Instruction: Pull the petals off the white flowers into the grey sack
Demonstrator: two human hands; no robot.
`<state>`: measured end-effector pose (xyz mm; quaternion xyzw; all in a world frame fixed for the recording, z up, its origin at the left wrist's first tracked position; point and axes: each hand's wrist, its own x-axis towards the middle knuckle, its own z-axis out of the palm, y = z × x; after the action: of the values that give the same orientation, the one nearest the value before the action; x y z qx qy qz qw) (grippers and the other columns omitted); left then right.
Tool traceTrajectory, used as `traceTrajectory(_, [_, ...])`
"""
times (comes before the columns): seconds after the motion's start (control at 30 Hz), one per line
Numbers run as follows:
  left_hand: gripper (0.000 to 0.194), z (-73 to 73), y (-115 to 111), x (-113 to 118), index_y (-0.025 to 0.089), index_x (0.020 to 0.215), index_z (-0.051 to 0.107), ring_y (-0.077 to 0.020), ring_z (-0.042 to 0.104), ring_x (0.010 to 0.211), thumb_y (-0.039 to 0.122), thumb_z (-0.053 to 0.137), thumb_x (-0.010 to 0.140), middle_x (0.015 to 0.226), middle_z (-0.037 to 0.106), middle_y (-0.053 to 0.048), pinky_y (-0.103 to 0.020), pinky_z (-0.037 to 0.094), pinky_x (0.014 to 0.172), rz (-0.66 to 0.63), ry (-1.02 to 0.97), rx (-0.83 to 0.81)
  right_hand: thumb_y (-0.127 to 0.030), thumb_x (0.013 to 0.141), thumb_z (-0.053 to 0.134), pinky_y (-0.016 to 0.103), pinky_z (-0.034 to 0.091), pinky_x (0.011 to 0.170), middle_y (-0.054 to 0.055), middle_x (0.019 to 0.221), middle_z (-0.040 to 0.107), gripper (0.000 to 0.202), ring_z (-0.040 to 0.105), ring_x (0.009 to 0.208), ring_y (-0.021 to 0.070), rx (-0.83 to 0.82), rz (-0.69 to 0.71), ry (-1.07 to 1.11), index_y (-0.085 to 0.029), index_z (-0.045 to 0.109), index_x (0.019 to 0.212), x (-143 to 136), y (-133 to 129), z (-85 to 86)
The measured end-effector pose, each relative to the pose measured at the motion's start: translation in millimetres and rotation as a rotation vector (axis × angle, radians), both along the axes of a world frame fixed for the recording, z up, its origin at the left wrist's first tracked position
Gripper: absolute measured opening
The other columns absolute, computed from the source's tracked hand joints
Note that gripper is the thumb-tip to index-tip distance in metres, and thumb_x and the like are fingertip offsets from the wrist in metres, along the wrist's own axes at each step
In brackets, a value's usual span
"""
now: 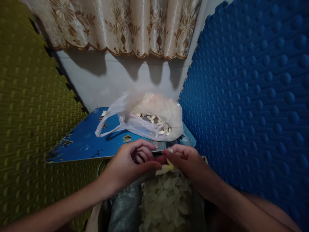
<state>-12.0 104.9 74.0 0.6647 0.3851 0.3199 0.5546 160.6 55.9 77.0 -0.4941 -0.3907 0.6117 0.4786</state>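
Between my two hands, over a mass of pale petal-like pieces (166,203), is a small pale yellow flower-like piece (169,167). My right hand (187,158) pinches it between thumb and fingers. My left hand (137,161) is curled at its left side, thumb tip beside the piece; whether it grips anything is too small to tell. Beyond the hands, a white translucent plastic bag (166,111) lies with its mouth towards me, and several small cream pieces (152,119) show inside it.
The bag rests on a blue printed board (89,141). An olive textured mat (36,112) stands at the left and a blue studded mat (253,96) at the right. A patterned curtain (120,25) hangs before a white wall (91,80).
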Motion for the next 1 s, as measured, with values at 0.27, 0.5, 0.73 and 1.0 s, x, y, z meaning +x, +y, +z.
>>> traceTrajectory(0.27, [0.036, -4.5, 4, 7, 0.016, 0.104, 0.066, -0.0182, 0.065, 0.084, 0.032, 0.071, 0.071, 0.092, 0.071, -0.007, -0.028, 0.049, 0.075, -0.239, -0.088, -0.278, -0.035, 0.056, 0.08, 0.02, 0.042, 0.055, -0.003, 0.064, 0.064, 0.029, 0.057, 0.059, 0.0102, 0.081, -0.131, 0.012, -0.017, 0.059, 0.064, 3, 4, -5.8])
traceTrajectory(0.5, [0.029, -4.0, 1, 11, 0.015, 0.093, 0.067, -0.016, 0.063, 0.068, 0.031, 0.071, 0.069, 0.075, 0.069, -0.003, -0.027, 0.05, 0.063, -0.202, 0.028, 0.012, -0.03, 0.047, 0.083, 0.018, 0.03, 0.042, -0.008, 0.048, 0.055, 0.036, 0.044, 0.043, 0.0055, 0.052, -0.149, -0.062, -0.018, 0.052, 0.058, 1, 5, -4.7])
traceTrajectory(0.73, [0.053, -1.5, -14, 15, 0.025, 0.121, 0.053, -0.0191, 0.06, 0.097, 0.02, 0.07, 0.071, 0.113, 0.063, -0.006, -0.031, 0.049, 0.083, -0.116, 0.033, 0.645, -0.035, 0.051, 0.082, 0.019, 0.029, 0.041, -0.007, 0.048, 0.055, 0.034, 0.044, 0.043, 0.0058, 0.015, -0.074, 0.017, -0.018, 0.054, 0.058, 1, 3, -2.4])
traceTrajectory(1.0, [0.02, 0.4, 5, 20, 0.017, 0.084, 0.066, -0.0166, 0.063, 0.077, 0.021, 0.075, 0.067, 0.086, 0.068, -0.006, -0.025, 0.052, 0.066, -0.023, -0.082, 0.65, -0.037, 0.066, 0.074, 0.021, 0.041, 0.054, 0.001, 0.065, 0.068, 0.029, 0.059, 0.057, 0.0113, 0.026, -0.045, 0.104, -0.015, 0.066, 0.084, 8, 6, 5.9])
